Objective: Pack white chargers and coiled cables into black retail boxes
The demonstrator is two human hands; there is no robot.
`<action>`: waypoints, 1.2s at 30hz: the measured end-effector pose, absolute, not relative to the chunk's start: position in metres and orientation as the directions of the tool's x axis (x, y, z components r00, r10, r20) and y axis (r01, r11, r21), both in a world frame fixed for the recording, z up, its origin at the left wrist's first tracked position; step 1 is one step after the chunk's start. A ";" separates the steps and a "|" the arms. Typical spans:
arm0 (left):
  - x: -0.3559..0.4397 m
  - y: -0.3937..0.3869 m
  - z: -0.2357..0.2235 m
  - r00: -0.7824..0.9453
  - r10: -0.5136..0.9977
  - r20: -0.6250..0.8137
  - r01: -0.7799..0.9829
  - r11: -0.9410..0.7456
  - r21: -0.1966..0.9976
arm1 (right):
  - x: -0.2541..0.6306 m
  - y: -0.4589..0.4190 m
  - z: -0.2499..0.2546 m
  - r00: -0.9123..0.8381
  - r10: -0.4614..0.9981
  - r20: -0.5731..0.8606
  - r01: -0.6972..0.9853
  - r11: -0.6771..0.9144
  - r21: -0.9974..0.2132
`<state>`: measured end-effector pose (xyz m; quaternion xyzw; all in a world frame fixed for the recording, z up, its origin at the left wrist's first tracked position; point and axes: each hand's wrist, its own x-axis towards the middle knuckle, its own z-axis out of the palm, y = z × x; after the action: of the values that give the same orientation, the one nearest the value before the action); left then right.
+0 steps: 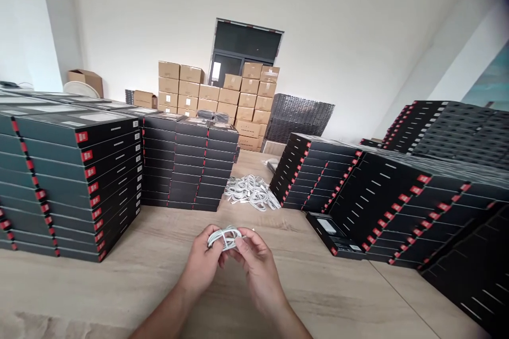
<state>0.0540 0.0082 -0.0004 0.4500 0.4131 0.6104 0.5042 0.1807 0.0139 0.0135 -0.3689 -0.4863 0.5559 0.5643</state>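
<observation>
Between my two hands is a coiled white cable (226, 237), held a little above the wooden table (159, 275). My left hand (202, 254) grips the left side of the coil, its thumb in front. On the right side, my right hand (254, 257) pinches the loops between thumb and fingers. Some fingertips are hidden behind the coil. Farther back lies a tangled pile of white cables (252, 192), apart from my hands.
Tall stacks of black boxes with red labels (111, 169) stand at left. More black boxes (318, 175) line the right side, with one open black box (334, 235) lying before them. Brown cartons (228, 96) and a dark tray stack (298, 116) are at the back.
</observation>
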 end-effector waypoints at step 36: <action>0.049 -0.002 0.006 0.000 0.978 0.209 0.310 -0.199 0.930 | 0.193 0.011 0.024 -0.148 0.945 0.292 0.162 0.314 -0.935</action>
<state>0.0486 -0.0023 0.0061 0.6129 0.5254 0.4731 0.3528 0.1934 0.0106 0.0235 -0.4293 -0.6445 0.3982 0.4917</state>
